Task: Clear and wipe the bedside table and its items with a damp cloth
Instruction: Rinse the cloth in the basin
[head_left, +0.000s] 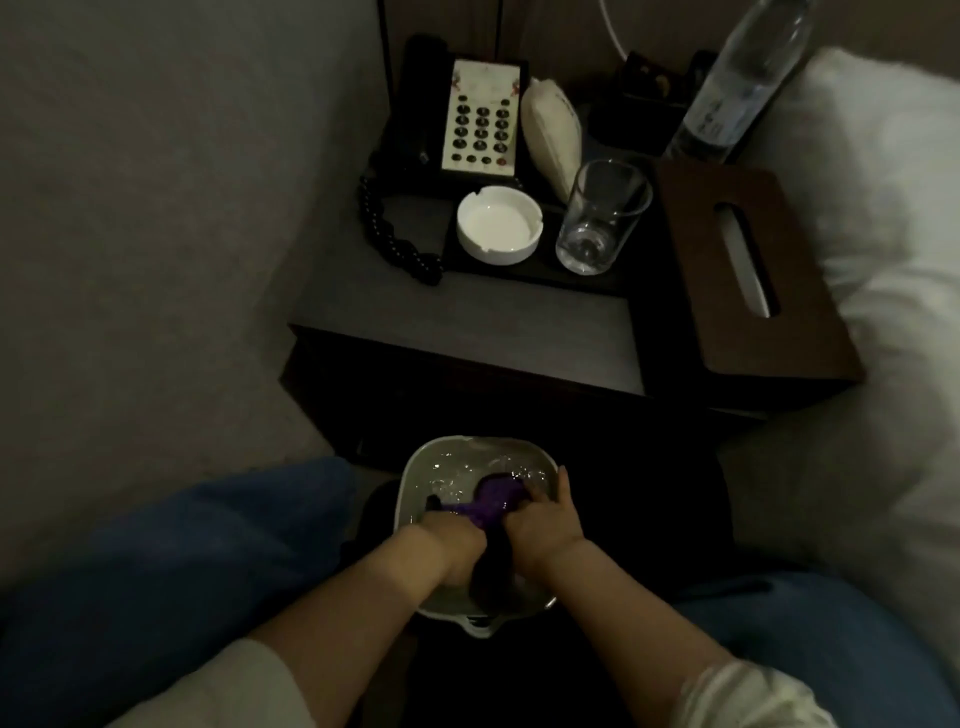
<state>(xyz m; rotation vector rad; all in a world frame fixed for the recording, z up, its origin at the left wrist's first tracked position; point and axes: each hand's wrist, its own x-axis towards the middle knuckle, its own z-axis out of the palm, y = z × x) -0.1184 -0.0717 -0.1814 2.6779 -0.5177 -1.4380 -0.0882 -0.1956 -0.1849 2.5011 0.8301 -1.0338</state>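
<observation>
A purple cloth (494, 500) lies in the water of a white basin (415, 467) on the floor between my knees. My left hand (453, 543) and my right hand (545, 525) are both closed on the cloth inside the basin. Beyond it stands the dark bedside table (457, 322). On it are a black telephone (478, 119), a white ashtray (500, 224), an empty glass (602, 215), a white packet (553, 137), a water bottle (737, 88) and a brown tissue box (748, 270).
A white pillow and bedding (883, 260) fill the right side, touching the table. A grey wall (156, 208) runs along the left. My knees in blue trousers (171, 571) flank the basin. A dark tray (530, 273) holds the ashtray and glass.
</observation>
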